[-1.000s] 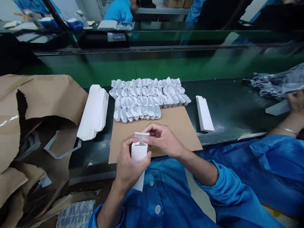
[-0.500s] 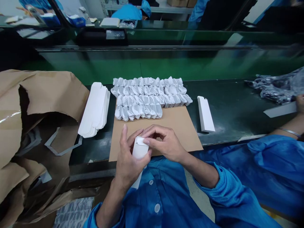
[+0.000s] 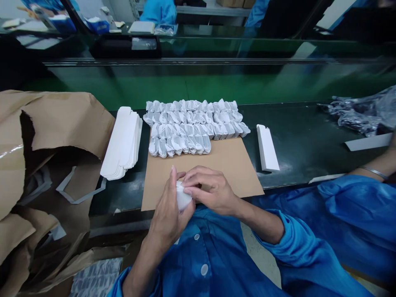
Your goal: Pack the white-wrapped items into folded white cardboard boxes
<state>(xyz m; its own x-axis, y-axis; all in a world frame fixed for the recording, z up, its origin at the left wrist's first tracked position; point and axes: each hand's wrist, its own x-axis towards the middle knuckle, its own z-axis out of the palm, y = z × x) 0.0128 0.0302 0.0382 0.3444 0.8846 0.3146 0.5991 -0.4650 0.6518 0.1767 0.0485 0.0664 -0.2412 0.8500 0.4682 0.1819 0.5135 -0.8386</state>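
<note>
At the far left, torn brown kraft paper (image 3: 58, 123) spills over the edge of a dark conveyor belt (image 3: 297, 144). Next along, on the belt, lies a stack of flat white carton blanks (image 3: 121, 144), overlapping like fanned cards. Then comes a cardboard sheet (image 3: 230, 165) carrying tight rows of small white-wrapped items (image 3: 192, 128) (the rows run past the sheet's far edge onto the belt). In front of those rows, above the near part of the sheet, the left hand (image 3: 168, 214) is closed around a white carton (image 3: 183, 199) with its thumb raised, and the carton is mostly hidden between the palms. The right hand (image 3: 210, 189) curls over the carton's top end, gripping it too. Just right of the sheet, a lone folded carton (image 3: 267, 148) lies on the belt. Further right sit a heap of dark plastic wrap (image 3: 355, 115) and a pale card strip (image 3: 368, 142), near a co-worker's forearm (image 3: 374, 169) with a metal bracelet, its hand running out of the frame.
</note>
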